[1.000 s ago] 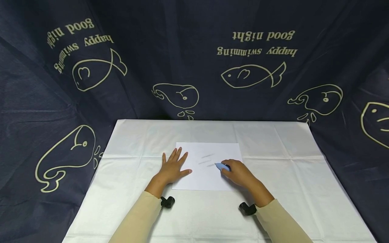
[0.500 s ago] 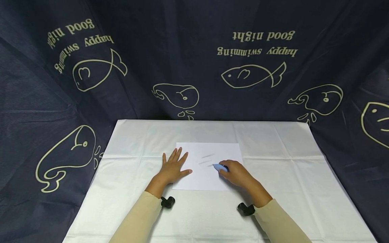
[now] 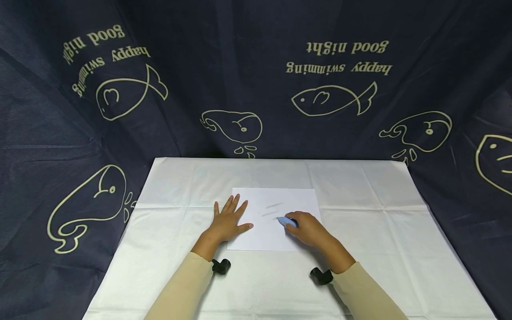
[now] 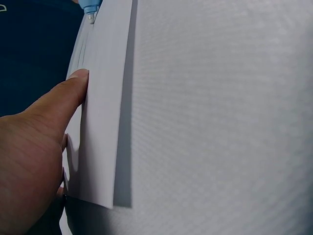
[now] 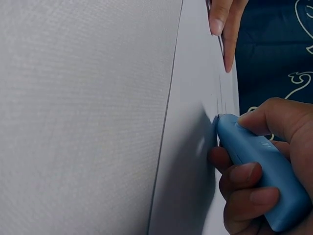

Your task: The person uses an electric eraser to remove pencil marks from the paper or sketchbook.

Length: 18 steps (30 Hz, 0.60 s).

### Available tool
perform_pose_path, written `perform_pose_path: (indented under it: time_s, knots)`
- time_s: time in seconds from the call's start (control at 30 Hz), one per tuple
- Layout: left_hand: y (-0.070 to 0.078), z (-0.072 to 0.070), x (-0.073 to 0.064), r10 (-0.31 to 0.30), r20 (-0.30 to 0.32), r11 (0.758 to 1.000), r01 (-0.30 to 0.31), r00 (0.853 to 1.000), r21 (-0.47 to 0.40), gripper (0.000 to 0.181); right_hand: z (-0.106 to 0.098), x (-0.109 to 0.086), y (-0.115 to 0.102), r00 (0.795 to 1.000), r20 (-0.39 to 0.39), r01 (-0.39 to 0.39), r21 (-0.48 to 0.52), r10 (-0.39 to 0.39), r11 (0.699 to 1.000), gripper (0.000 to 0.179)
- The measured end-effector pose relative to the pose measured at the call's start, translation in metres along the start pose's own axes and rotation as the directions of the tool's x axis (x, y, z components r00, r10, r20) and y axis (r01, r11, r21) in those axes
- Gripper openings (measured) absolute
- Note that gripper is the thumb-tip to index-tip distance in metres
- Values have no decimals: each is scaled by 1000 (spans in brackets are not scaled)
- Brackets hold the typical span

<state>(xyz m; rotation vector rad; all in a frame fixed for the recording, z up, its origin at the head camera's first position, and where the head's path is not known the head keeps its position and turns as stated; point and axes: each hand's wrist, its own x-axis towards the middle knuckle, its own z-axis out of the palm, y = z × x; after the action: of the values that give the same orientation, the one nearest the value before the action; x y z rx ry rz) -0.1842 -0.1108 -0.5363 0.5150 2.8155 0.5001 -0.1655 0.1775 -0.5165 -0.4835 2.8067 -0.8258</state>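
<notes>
A white sheet of paper [image 3: 256, 240] lies on the white cloth, bearing several short grey strokes [image 3: 274, 205]. The spread fingers of my left hand [image 3: 226, 224] rest on its left side. Curled fingers of my right hand [image 3: 308, 227] grip a light blue correction pen [image 3: 287, 221], also plain in the right wrist view as a thick-bodied correction pen [image 5: 264, 169]. Its small metal tip points left, at the lowest stroke, on or just over the paper. The left wrist view shows the tip of the correction pen [image 4: 90, 11] beyond my left thumb [image 4: 61, 100].
A white cloth [image 3: 360, 195] with fold creases covers the table. Dark blue fabric [image 3: 256, 66] printed with fish and whales hangs behind and at the sides. Black wrist cameras [image 3: 221, 266] sit by both sleeves.
My right hand has slid a little left with the correction pen, along the lowest grey stroke, and less of that stroke shows. My left hand has stayed still.
</notes>
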Motion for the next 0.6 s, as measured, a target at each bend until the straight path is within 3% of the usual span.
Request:
perform_pose_path:
  time_s: [0.6]
  knots:
    - [1,-2,-1,-1,-1,1000,1,1000,-1,81,-6,-2,4,1000,1,-17,12,17,1000,32]
